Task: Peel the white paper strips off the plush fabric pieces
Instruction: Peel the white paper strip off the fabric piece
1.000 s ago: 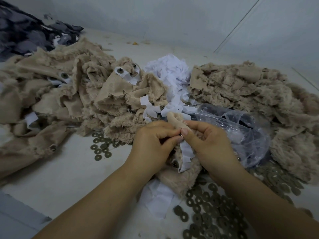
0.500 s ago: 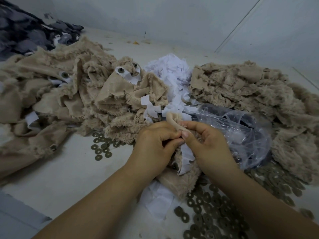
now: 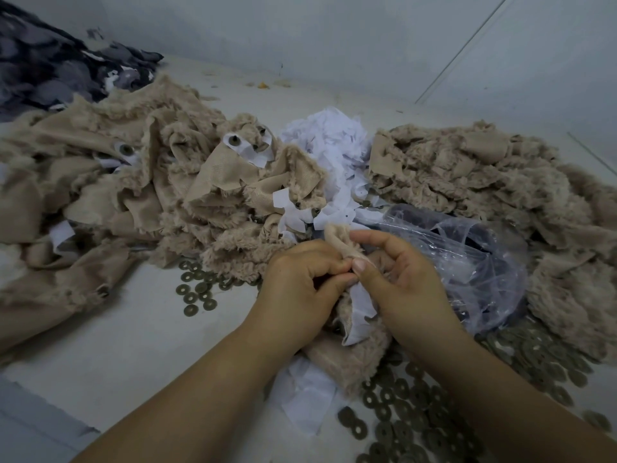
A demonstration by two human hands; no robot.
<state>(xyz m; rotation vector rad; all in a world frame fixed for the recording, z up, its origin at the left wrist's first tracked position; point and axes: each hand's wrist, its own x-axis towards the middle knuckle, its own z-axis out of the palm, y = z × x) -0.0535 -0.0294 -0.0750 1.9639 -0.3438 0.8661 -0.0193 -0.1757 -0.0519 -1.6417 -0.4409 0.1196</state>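
Observation:
Both hands work on one beige plush fabric piece (image 3: 347, 357) at the middle of the table. My left hand (image 3: 300, 289) grips its upper part with curled fingers. My right hand (image 3: 400, 282) pinches the same piece at its folded top, thumb tip against my left thumb. A white paper strip (image 3: 360, 312) hangs from the piece between my hands. On the left lies a heap of plush pieces (image 3: 140, 202), several with white strips stuck on. A second plush heap (image 3: 484, 182) lies on the right. Loose peeled paper (image 3: 334, 142) is piled between them.
A crumpled clear plastic bag (image 3: 467, 262) lies right of my hands. Several round metal washers (image 3: 417, 412) are scattered at the lower right, and a smaller washer group (image 3: 197, 289) lies left of my hands. Dark grey fabric (image 3: 50, 68) fills the far left corner. More white scraps (image 3: 307, 396) lie under my wrists.
My right hand's fingers have spread and lifted a little at the top of the piece. The strip still hangs between my hands, and both hands have stayed in about the same place.

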